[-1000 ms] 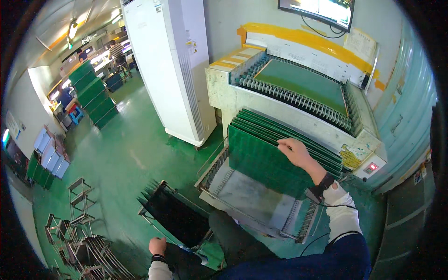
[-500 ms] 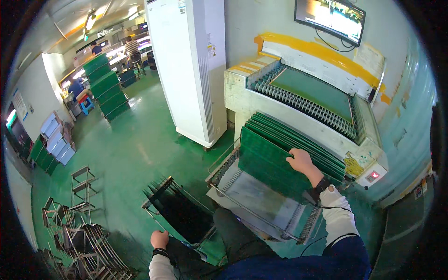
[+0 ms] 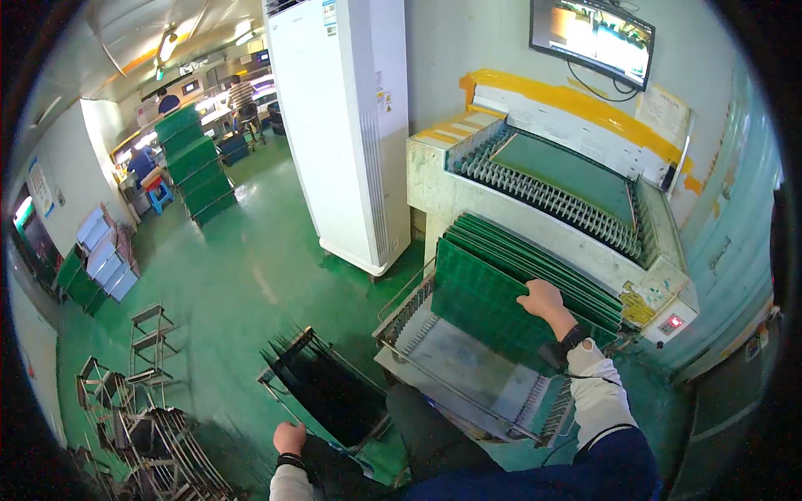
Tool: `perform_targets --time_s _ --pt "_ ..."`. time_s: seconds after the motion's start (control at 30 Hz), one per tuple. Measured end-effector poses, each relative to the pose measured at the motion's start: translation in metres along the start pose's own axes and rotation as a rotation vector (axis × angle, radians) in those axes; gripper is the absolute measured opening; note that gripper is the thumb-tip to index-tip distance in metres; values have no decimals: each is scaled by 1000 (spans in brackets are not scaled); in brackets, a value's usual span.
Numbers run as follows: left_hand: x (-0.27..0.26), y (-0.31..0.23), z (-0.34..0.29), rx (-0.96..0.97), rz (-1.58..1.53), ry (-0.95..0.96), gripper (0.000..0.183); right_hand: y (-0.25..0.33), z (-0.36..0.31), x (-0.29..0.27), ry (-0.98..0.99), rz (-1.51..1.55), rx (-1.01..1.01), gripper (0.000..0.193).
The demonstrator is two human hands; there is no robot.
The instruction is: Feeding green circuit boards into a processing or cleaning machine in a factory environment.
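Observation:
Several thin green circuit-board panels (image 3: pixel 493 288) stand upright in a row in a slotted metal rack (image 3: pixel 468 346) in front of me. My right hand (image 3: pixel 543 299) is closed on the top edge of the nearest panel, thumb toward me; some fingers are hidden behind it. At the lower left, my left hand (image 3: pixel 289 438) is curled into a fist beside my thigh, with nothing visible in it. Close to that hand stands a second, smaller rack (image 3: pixel 334 388) filled with dark upright sheets. A green panel (image 3: pixel 564 175) lies flat on the roller machine behind the rack.
The roller conveyor machine (image 3: pixel 501 188) stands against the wall under a screen (image 3: pixel 591 37). A tall white cabinet unit (image 3: pixel 342 142) is left of it. Stacked metal frames (image 3: pixel 154 447) stand at lower left. Farther back are green panel stacks (image 3: pixel 196 167) and people at benches.
The view has tilted slightly, so the scene sits a little lower in the picture. My right hand stays on the panel's top edge, and my left hand remains curled by my thigh.

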State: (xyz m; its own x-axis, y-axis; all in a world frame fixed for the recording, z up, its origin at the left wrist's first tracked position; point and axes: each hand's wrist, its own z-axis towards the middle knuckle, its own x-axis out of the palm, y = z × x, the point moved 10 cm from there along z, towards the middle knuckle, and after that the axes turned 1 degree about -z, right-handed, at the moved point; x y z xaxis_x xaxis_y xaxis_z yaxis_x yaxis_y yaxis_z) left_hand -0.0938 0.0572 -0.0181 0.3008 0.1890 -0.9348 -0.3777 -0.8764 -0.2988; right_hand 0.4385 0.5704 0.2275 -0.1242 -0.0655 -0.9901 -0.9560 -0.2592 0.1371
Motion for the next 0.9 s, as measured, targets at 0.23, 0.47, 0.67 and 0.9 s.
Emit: perform_targets --time_s 0.23,0.47,0.67,0.9 --pt "-1 -2 0 12 10 -26 38 0 7 -2 -10 -3 1 44" --pt "4 2 2 -30 28 25 39 3 5 -8 14 -24 26 45" --pt "3 3 1 -58 27 56 37 4 5 -8 23 -29 54 44" --pt "4 -1 1 -44 36 62 37 0 8 -4 10 -30 55 43"
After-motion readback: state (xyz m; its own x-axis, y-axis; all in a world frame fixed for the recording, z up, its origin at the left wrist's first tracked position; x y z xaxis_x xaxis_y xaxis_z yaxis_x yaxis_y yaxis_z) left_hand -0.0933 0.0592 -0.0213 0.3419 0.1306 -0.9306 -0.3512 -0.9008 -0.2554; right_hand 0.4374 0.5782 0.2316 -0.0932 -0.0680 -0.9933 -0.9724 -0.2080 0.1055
